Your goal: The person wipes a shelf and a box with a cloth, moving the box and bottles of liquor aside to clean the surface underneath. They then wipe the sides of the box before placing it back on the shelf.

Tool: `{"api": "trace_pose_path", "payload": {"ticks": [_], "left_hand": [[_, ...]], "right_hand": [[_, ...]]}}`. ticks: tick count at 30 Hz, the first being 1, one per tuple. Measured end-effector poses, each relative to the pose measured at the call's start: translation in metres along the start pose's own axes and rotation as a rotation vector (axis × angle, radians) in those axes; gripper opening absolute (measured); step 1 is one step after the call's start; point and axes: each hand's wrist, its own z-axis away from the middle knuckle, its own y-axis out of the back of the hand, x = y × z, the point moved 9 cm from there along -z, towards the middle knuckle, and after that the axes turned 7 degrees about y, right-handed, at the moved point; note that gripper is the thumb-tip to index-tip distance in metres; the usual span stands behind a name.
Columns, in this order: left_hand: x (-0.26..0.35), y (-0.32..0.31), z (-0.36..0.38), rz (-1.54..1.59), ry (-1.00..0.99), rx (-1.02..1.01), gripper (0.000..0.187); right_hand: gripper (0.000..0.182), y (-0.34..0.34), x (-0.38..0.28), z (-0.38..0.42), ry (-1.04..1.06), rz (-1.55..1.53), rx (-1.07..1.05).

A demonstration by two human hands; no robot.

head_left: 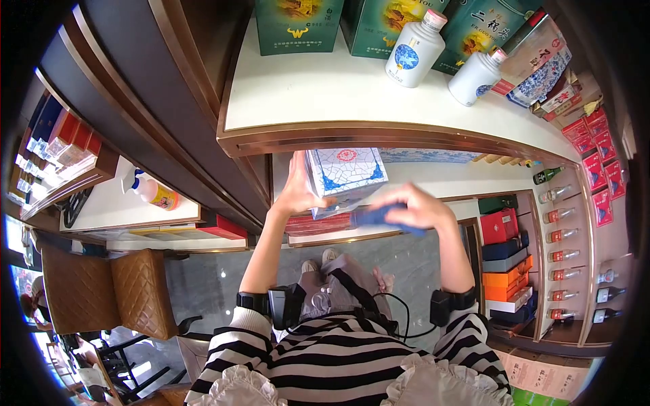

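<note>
My left hand [298, 188] grips the left side of a white box [347, 170] with a blue crackle pattern, blue corner ornaments and a red emblem. The box stands on the lower white shelf [433, 177], its far end under the upper shelf's edge. Close to the front right of the box, my right hand [414, 207] has its fingers closed on a dark blue cloth [389, 218]. Motion blurs both the cloth and the fingertips. Below the box, a reddish stack [315, 227] shows at the shelf front.
Overhead, the upper shelf [305, 101] juts out, bearing green boxes [298, 30] and white bottles [416, 51]. Dark wooden cabinet panels [135, 81] rise at left. Small bottles [563, 235] line shelves at right. A spray bottle [154, 193] and brown chair [108, 291] are at left.
</note>
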Motion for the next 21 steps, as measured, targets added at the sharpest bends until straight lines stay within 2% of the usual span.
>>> {"api": "trace_pose_path", "payload": {"ticks": [2, 3, 4, 6, 8, 9, 10, 12, 14, 15, 18, 19, 21], "left_hand": [[-0.003, -0.003, -0.001, -0.04, 0.052, -0.036, 0.118], [-0.003, -0.004, -0.001, -0.038, 0.052, -0.035, 0.118], [0.002, -0.001, 0.001, 0.007, 0.012, 0.008, 0.11], [0.005, 0.002, 0.003, 0.052, -0.027, 0.049, 0.103], [0.001, -0.001, 0.003, 0.03, 0.006, 0.034, 0.106], [0.0, -0.002, 0.002, 0.029, 0.002, 0.032, 0.106], [-0.001, -0.002, 0.002, 0.04, 0.004, 0.029, 0.108], [-0.002, -0.003, 0.002, 0.053, 0.009, 0.027, 0.11], [-0.006, -0.006, 0.001, 0.065, 0.044, -0.014, 0.116], [-0.011, -0.007, -0.001, 0.064, 0.044, -0.012, 0.116], [-0.013, -0.009, -0.005, 0.128, -0.049, -0.025, 0.12], [-0.014, -0.009, -0.004, 0.136, -0.026, -0.032, 0.121], [-0.014, -0.009, -0.002, 0.145, 0.011, -0.033, 0.123]], "right_hand": [[0.032, -0.014, -0.008, 0.011, -0.014, -0.133, -0.038], [0.03, -0.004, -0.006, 0.02, -0.022, -0.246, 0.115], [0.027, 0.011, 0.001, 0.032, -0.041, -0.307, 0.344], [0.027, 0.035, 0.026, 0.056, -0.232, -0.626, 0.781], [0.029, 0.055, 0.03, 0.065, -0.278, -0.601, 1.075], [0.026, 0.064, 0.033, 0.063, -0.218, -0.502, 1.107], [0.026, 0.068, 0.04, 0.058, -0.215, -0.501, 1.111], [0.02, 0.075, 0.044, 0.042, -0.236, -0.252, 1.06], [0.017, 0.079, 0.031, 0.009, 0.042, 0.15, 1.018], [0.016, 0.074, 0.022, -0.007, 0.077, 0.251, 0.946], [0.019, 0.05, 0.017, -0.046, -0.064, 0.824, 0.713], [0.019, 0.051, 0.016, -0.049, -0.063, 0.822, 0.707], [0.025, 0.049, 0.033, -0.059, -0.199, 0.574, 0.552]]}}
